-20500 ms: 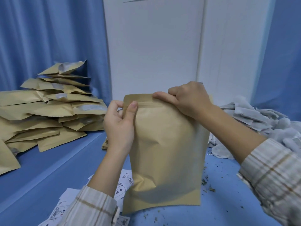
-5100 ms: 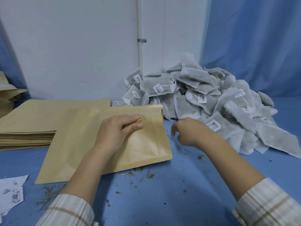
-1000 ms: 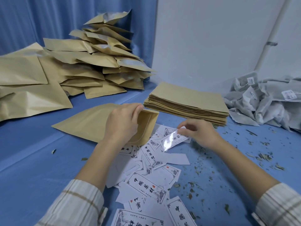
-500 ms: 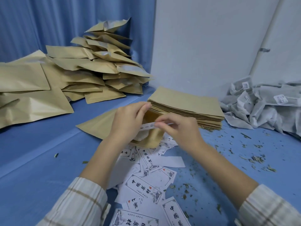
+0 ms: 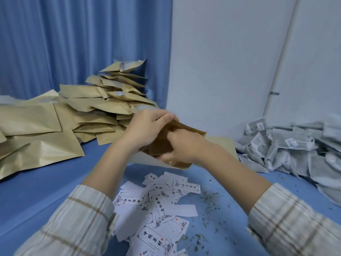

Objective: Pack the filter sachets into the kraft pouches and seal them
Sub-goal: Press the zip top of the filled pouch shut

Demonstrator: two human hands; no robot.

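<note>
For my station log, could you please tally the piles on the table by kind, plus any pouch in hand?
Pouch heap: 1
Pouch stack: 1
Sachet heap: 1
Label scatter: 1
Held pouch: 1
Total: 5

A brown kraft pouch (image 5: 162, 145) is held tilted above the bench, its mouth spread open. Filled pouches (image 5: 83, 109) lie heaped at the left. Grey filter sachets (image 5: 295, 150) with small white labels are piled at the right.
</note>
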